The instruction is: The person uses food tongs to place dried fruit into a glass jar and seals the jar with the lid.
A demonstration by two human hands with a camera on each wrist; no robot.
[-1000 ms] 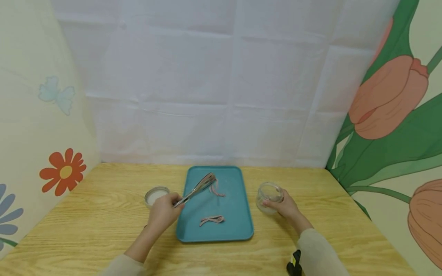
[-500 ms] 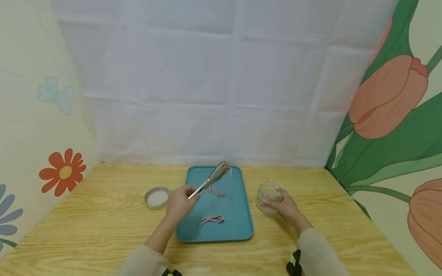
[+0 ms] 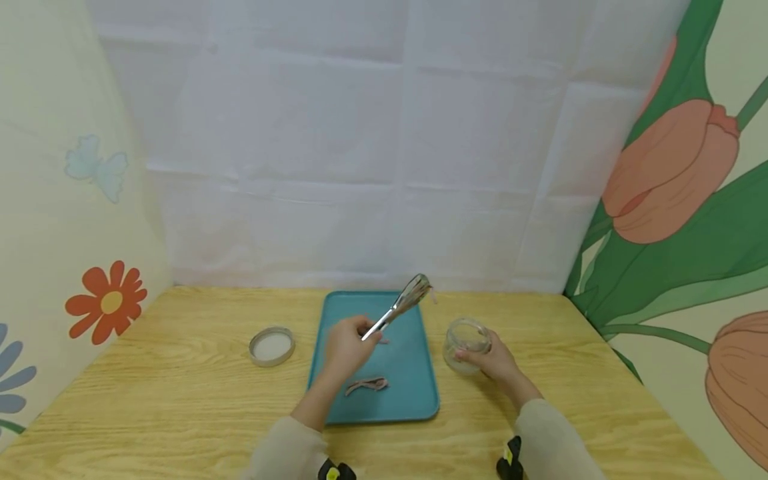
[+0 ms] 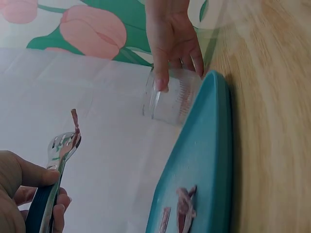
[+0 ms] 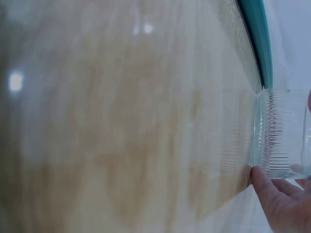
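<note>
My left hand (image 3: 347,347) grips metal tongs (image 3: 409,297), raised over the blue tray (image 3: 399,405) with the tips beyond its right side. A thin pinkish meat-like strip (image 4: 75,119) sticks out of the tong tips in the left wrist view. To the right of the tray, my right hand (image 3: 495,360) holds a clear glass jar (image 3: 465,341) by its side. The jar stands upright with its mouth uncovered. Through its ribbed wall a faint reddish tint shows in the right wrist view; what causes it is unclear. Another folded pinkish strip (image 3: 367,385) lies on the tray's near half.
A round shallow lid (image 3: 272,347) lies on the wooden table (image 3: 198,380) left of the tray. One more strip (image 3: 384,341) on the tray is mostly hidden behind my left hand. A white sheet (image 3: 336,167) hangs at the table's back edge.
My left hand has carried the tongs and their strip rightward across the tray, from above its middle to past its right edge. My right hand and the jar have stayed in place.
</note>
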